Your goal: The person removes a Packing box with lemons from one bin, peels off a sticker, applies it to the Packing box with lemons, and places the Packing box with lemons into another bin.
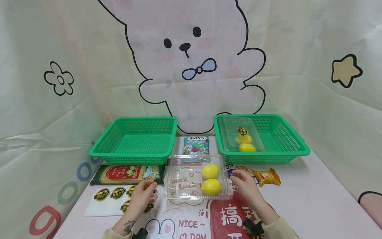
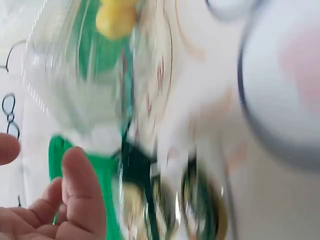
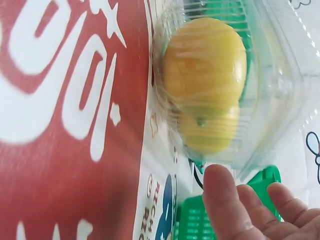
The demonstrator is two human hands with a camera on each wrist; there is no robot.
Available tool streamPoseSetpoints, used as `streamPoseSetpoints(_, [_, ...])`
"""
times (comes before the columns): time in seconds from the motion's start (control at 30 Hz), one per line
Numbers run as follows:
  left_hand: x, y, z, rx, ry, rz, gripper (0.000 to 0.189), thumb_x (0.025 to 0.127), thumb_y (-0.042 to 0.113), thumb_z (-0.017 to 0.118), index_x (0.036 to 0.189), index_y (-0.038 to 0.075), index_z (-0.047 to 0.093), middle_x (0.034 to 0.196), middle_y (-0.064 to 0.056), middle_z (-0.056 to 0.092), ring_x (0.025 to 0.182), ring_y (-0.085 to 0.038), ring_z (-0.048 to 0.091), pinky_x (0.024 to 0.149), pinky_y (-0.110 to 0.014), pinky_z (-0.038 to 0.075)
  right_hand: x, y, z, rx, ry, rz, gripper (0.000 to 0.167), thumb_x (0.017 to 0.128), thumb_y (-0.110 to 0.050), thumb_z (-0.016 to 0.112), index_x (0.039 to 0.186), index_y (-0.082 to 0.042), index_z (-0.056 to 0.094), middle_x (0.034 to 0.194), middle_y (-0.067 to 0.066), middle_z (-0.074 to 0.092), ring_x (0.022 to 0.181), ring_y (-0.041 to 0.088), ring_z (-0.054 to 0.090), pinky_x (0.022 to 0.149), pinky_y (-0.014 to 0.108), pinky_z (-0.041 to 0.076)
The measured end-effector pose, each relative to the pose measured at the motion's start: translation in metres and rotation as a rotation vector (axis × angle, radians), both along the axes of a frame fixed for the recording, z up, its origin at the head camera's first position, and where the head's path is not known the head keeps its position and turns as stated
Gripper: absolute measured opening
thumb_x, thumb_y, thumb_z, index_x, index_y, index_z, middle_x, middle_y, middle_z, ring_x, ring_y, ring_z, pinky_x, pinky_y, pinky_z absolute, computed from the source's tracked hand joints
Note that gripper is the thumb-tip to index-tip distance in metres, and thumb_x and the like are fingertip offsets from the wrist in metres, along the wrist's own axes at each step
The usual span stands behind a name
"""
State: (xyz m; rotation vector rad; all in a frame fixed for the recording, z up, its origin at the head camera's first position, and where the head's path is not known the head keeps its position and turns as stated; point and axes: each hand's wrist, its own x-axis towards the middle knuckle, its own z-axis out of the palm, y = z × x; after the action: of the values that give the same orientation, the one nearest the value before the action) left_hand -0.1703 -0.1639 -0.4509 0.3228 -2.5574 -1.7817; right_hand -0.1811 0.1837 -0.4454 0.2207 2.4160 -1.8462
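A clear plastic clamshell box [image 1: 185,179] sits closed in the middle of the table, with two yellow lemons [image 1: 210,172] in its right half. My left hand [image 1: 141,198] hovers over a white sheet of round stickers [image 1: 117,193], left of the box, its fingers loosely bent. In the left wrist view the thumb and fingers stand apart with nothing between them. Just off the box's right side is my right hand [image 1: 247,187], fingers extended. Seen from the right wrist, its fingertips [image 3: 219,182] are close to the box's corner, by the lemons.
Two green baskets stand at the back. The right basket [image 1: 286,156] holds another clear box [image 1: 226,132] with two lemons and a round sticker. Around them lie a green-and-red noodle pack [image 1: 128,174], a mint candy bag [image 1: 196,145] and an orange snack packet [image 1: 267,177].
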Motion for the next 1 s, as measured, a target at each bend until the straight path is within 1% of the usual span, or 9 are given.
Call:
streamPoseSetpoints(0.1, [-0.001,-0.027,0.007,-0.201,0.013,0.035,0.029,0.089,0.020,0.058,0.108,-0.003,0.058,0.082,-0.010,0.058,0.061,-0.016,0.053,0.051,-0.026,0.048,0.003,0.003,0.001,-0.007,0.000,-0.023,0.041,0.093,-0.023,0.052,0.126,0.001,0.046,0.124,0.021,0.051,0.108,0.033,0.051,0.084,0.045,0.052])
streamPoseSetpoints(0.2, [0.000,-0.057,0.012,-0.422,-0.007,0.041,0.033,0.086,0.021,0.059,0.108,-0.005,0.058,0.078,-0.009,0.059,0.058,-0.016,0.051,0.048,-0.028,0.041,0.004,0.004,0.001,-0.006,-0.008,-0.033,0.039,0.093,-0.023,0.052,0.124,0.001,0.047,0.120,0.019,0.053,0.105,0.030,0.053,0.083,0.043,0.053])
streamPoseSetpoints(0.33, [0.002,-0.096,0.012,-0.701,-0.040,0.010,0.048,0.082,0.026,0.060,0.110,-0.013,0.054,0.081,-0.019,0.061,0.066,-0.025,0.056,0.052,-0.036,0.043,0.005,0.005,0.001,-0.003,-0.019,-0.044,0.037,0.093,-0.023,0.051,0.121,0.002,0.049,0.118,0.019,0.054,0.103,0.028,0.055,0.082,0.041,0.054])
streamPoseSetpoints(0.43, [0.003,-0.120,0.007,-0.821,-0.110,0.009,0.062,0.079,0.038,0.064,0.106,-0.017,0.051,0.086,-0.029,0.057,0.074,-0.040,0.056,0.058,-0.048,0.045,0.006,0.005,0.000,0.011,-0.007,-0.059,0.036,0.093,-0.023,0.051,0.118,0.002,0.051,0.117,0.018,0.055,0.101,0.026,0.055,0.083,0.041,0.054])
streamPoseSetpoints(0.57, [0.006,-0.142,-0.004,-0.842,-0.297,0.039,0.084,0.074,0.054,0.065,0.109,-0.019,0.042,0.094,-0.041,0.047,0.088,-0.058,0.046,0.063,-0.060,0.044,0.007,0.005,-0.002,0.044,0.016,-0.080,0.031,0.093,-0.023,0.053,0.115,0.000,0.054,0.114,0.014,0.056,0.100,0.024,0.054,0.082,0.038,0.053])
streamPoseSetpoints(0.67, [0.008,-0.152,-0.011,-0.819,-0.387,0.029,0.093,0.071,0.059,0.065,0.110,-0.021,0.037,0.096,-0.044,0.045,0.091,-0.061,0.044,0.068,-0.062,0.043,0.008,0.005,-0.004,0.052,0.020,-0.085,0.030,0.093,-0.023,0.053,0.113,-0.001,0.055,0.115,0.014,0.057,0.101,0.024,0.053,0.082,0.038,0.053])
streamPoseSetpoints(0.83, [0.008,-0.161,-0.013,-0.827,-0.368,-0.003,0.098,0.068,0.061,0.067,0.106,-0.024,0.035,0.094,-0.044,0.046,0.091,-0.059,0.046,0.075,-0.062,0.041,0.009,0.005,-0.005,0.037,0.021,-0.092,0.029,0.093,-0.022,0.052,0.113,-0.001,0.055,0.114,0.014,0.057,0.102,0.023,0.053,0.084,0.039,0.052])
streamPoseSetpoints(0.93, [0.006,-0.166,-0.011,-0.816,-0.374,0.012,0.104,0.065,0.061,0.070,0.112,-0.024,0.032,0.101,-0.045,0.045,0.094,-0.058,0.047,0.075,-0.062,0.042,0.009,0.005,-0.005,0.030,0.024,-0.096,0.028,0.093,-0.021,0.052,0.112,-0.001,0.055,0.113,0.014,0.057,0.101,0.023,0.053,0.085,0.040,0.052])
streamPoseSetpoints(1.0, [0.006,-0.169,-0.009,-0.770,-0.374,0.033,0.103,0.067,0.054,0.072,0.118,-0.024,0.030,0.109,-0.045,0.044,0.098,-0.058,0.046,0.075,-0.062,0.043,0.009,0.005,-0.006,0.029,0.022,-0.095,0.028,0.093,-0.021,0.052,0.113,-0.001,0.055,0.113,0.014,0.057,0.101,0.023,0.053,0.085,0.040,0.052])
